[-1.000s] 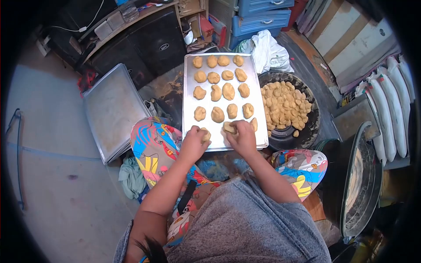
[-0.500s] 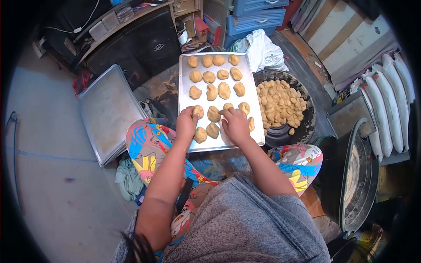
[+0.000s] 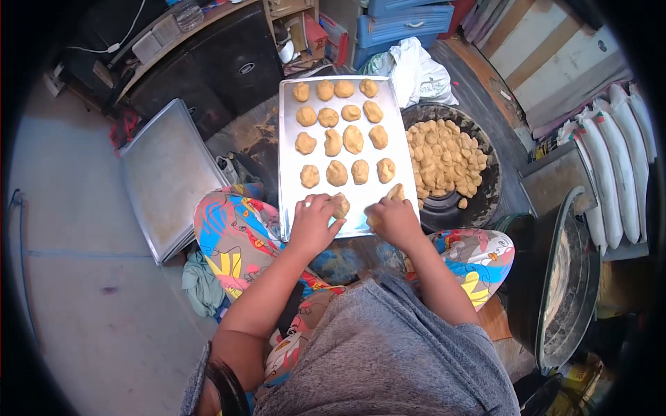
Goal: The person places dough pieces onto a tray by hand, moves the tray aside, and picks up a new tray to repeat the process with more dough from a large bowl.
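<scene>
A metal baking tray (image 3: 288, 208) in front of me carries rows of rough tan dough balls (image 3: 353, 139). At its near edge my left hand (image 3: 313, 225) is closed, with fingers and thumb around a dough ball (image 3: 340, 206); its palm side is hidden. My right hand (image 3: 399, 223) bends down on the near right part of the tray, its fingers slightly blurred on a dough ball (image 3: 375, 221) that they partly cover. Just beyond its knuckles lies another dough ball (image 3: 396, 192).
A black round tub (image 3: 494, 182) heaped with dough pieces stands right of the tray. Stacked metal trays (image 3: 163, 180) lean at the left. Another black basin (image 3: 590, 277) stands tilted at the right, near filled white bags (image 3: 617, 173). A white plastic bag (image 3: 416, 73) lies behind.
Both hands have moved nearer to me, from the fourth row to the near row; my right hand also went slightly right. The fourth-row balls are uncovered, and the tray appears slightly shifted left.
</scene>
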Tool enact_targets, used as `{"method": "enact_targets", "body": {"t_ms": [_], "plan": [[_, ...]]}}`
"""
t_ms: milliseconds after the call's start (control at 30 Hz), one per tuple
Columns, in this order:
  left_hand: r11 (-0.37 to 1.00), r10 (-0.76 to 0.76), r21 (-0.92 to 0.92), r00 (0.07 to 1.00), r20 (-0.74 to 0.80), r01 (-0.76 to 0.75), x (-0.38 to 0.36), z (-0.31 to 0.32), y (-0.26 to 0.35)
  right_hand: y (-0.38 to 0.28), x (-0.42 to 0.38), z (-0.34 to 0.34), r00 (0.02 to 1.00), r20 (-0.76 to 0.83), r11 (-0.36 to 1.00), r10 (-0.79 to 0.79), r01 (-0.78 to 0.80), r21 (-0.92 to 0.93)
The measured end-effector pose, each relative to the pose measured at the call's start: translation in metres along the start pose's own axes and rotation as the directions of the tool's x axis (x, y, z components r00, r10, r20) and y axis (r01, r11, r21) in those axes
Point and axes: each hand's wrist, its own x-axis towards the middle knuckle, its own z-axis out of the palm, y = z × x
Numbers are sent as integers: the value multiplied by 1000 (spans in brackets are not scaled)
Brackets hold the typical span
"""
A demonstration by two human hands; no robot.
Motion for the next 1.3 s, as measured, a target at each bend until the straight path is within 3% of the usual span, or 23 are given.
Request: {"method": "enact_targets", "body": {"t_ms": [67, 100, 133, 200, 267, 333, 400, 433, 467, 600, 633, 667, 733, 800, 867, 933, 1000, 1067, 1100, 1167, 1233, 1300], "plan": [[999, -34, 31, 999, -6, 34, -2, -10, 0, 6, -5, 12, 998, -69, 1000, 8, -8, 13], [994, -110, 25, 992, 55, 109, -5, -8, -12, 8, 1, 21, 978, -201, 987, 60, -28, 157], [982, -187, 25, 975, 121, 185, -9, -5, -23, 4, 7, 22, 978, -198, 987, 63, -32, 160], [982, -184, -38, 980, 80, 187, -5, 3, -34, -2, 22, 22, 938, -240, 870, 251, -110, 480], [969, -243, -54, 969, -44, 240, 4, 7, -39, 0, 29, 26, 946, -262, 907, 192, -69, 416], [980, -197, 28, 978, -71, 199, 9, 2, -32, 0, 31, 21, 944, -325, 975, 58, 16, 221], [975, -65, 202, 987, -146, 94, 11, -2, -21, 3, 20, 1, 916, -382, 979, 123, -48, 200], [975, -65, 202, 988, -143, 93, 12, 0, -18, 8, 13, -8, 880, -437, 976, 186, -116, 182], [987, -18, 157, 996, -88, 31, 11, 3, -14, 20, 8, -10, 896, -388, 975, 217, -185, 119], [993, 85, 71, 992, 96, -92, 13, 24, -7, 38, 6, 5, 923, -248, 918, 294, -201, 341], [981, 96, 150, 984, 150, -119, 16, 27, -8, 40, 9, 10, 935, -174, 887, 310, -218, 408], [981, 95, 152, 985, 145, -117, 17, 28, -9, 41, 10, 16, 936, -176, 889, 305, -213, 406], [980, 108, 140, 972, 211, -139, 21, 18, 1, 29, 9, 19, 844, -317, 807, 433, -206, 553], [986, 102, 116, 981, 165, -122, 28, 19, 14, 32, 9, 26, 816, -387, 831, 429, -187, 524], [990, 94, 91, 988, 123, -105, 34, 29, 22, 31, 7, 20, 870, -299, 846, 392, -213, 488], [976, 208, 51, 975, 80, -213, 40, 54, 18, 35, 7, 23, 893, -289, 870, 345, -188, 456], [967, 230, 90, 967, 106, -240, 43, 62, 18, 42, 8, 22, 912, -285, 895, 294, -158, 417], [977, 189, 56, 953, 237, -208, 47, 57, 20, 47, 12, 19, 921, -244, 863, 305, -159, 479], [966, 227, 77, 955, 193, -246, 47, 57, 18, 50, 17, 18, 921, -246, 863, 302, -154, 482], [966, 249, 24, 957, 150, -256, 46, 56, 14, 56, 31, 16, 866, -377, 850, 328, -96, 518], [963, 270, -27, 958, 99, -268, 51, 45, 15, 62, 45, 24, 857, -397, 834, 328, -65, 548], [996, 70, -47, 998, 3, -70, 55, 33, 13, 63, 55, 27, 848, -399, 813, 349, -63, 579]]}}
